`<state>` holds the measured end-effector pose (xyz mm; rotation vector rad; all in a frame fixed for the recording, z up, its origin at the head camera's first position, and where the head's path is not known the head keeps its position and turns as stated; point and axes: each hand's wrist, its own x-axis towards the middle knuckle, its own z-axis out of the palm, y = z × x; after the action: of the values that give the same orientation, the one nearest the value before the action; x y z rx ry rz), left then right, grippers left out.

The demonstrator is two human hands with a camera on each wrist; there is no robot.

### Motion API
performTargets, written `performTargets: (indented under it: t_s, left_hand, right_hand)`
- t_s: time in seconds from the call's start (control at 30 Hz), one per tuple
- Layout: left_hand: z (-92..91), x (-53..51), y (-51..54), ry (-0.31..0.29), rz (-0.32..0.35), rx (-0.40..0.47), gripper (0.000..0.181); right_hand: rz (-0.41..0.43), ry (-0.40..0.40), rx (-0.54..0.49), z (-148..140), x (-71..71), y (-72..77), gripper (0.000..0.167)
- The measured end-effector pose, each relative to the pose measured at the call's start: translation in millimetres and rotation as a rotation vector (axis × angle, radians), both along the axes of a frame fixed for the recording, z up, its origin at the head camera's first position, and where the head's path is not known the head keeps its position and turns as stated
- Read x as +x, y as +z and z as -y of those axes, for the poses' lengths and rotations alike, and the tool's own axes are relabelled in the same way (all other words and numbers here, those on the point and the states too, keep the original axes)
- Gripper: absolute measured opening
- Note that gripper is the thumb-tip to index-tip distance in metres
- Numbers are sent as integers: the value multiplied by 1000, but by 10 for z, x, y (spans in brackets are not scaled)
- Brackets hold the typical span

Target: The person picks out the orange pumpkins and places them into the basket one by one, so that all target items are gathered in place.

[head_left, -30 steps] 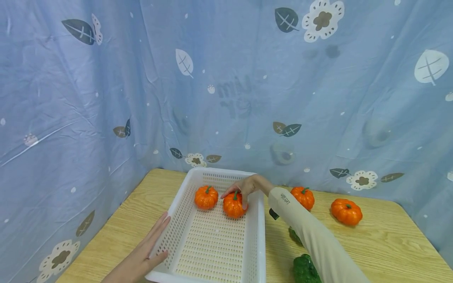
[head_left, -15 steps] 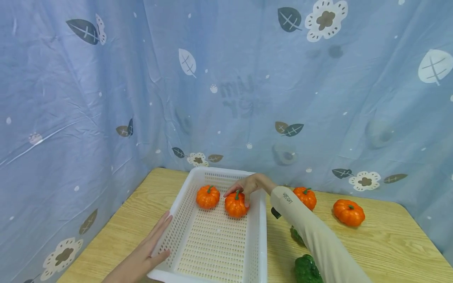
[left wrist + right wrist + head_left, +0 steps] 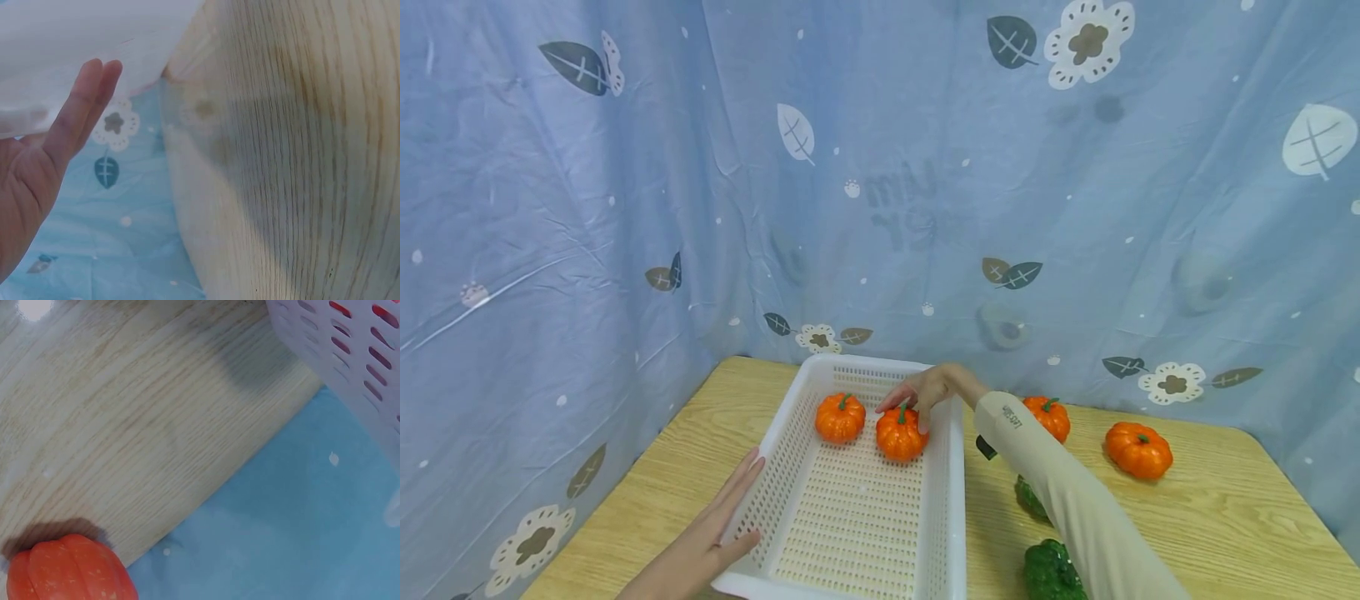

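Observation:
A white perforated plastic basket (image 3: 951, 500) holds two small orange pumpkins with green stems. One pumpkin (image 3: 840, 418) sits at the left of its far part. Around the other pumpkin (image 3: 900, 440), near the right wall, my right hand (image 3: 925, 392) curls its fingers and thumb from above. The right wrist view does not show that hand. My left hand (image 3: 703, 537) rests against the basket's left wall, fingers straight and thumb over the rim. In the left wrist view the left hand (image 3: 53, 150) has its fingers extended.
Right of the basket on the wooden table (image 3: 1232, 508) lie two more orange pumpkins, one partly behind the sleeve (image 3: 1047, 418) and another farther right (image 3: 1138, 451). A dark green pumpkin-like vegetable (image 3: 1051, 571) and a smaller green one (image 3: 1030, 498) lie nearer. A blue patterned curtain (image 3: 880, 208) encloses the table.
My right hand has risen very slightly over the pumpkin, which stays in place in the basket. The left hand keeps its place on the basket. The head view shifted slightly.

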<state>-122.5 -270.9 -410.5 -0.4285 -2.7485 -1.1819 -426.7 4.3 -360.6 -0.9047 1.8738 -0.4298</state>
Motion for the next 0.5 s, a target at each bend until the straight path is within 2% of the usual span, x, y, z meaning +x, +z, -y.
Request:
performTargets:
  t_s: [0.23, 0.5]
  left_hand:
    - [-14, 0, 4, -1, -28, -25, 75]
    - [-16, 1, 18, 9, 35, 18, 74]
  right_hand:
    - [38, -49, -27, -39, -2, 53, 78]
    - [67, -7, -113, -145, -37, 174, 74]
